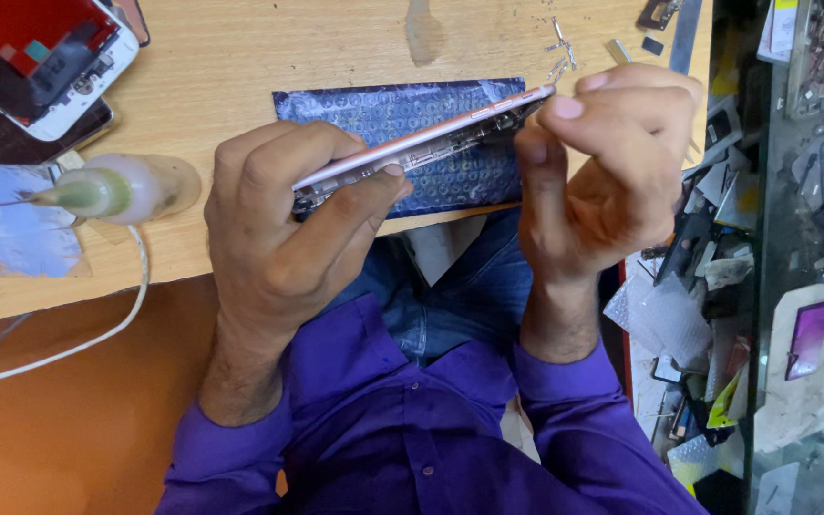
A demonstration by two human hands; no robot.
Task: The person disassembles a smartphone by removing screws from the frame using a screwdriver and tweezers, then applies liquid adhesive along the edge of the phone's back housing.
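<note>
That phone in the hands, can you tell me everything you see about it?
The phone is thin and pinkish, seen edge-on and tilted up to the right. Its screen looks slightly lifted, showing metal parts inside. The left hand grips its lower end; the right hand pinches its upper end. It is held above a blue bubble-wrap sheet.

Wooden table [240, 57]: blue bubble-wrap sheet [383, 110], white phone [45, 62], loose screws [560, 48]

Purple buttoned shirt [412, 420], blue jeans [460, 286]
</note>
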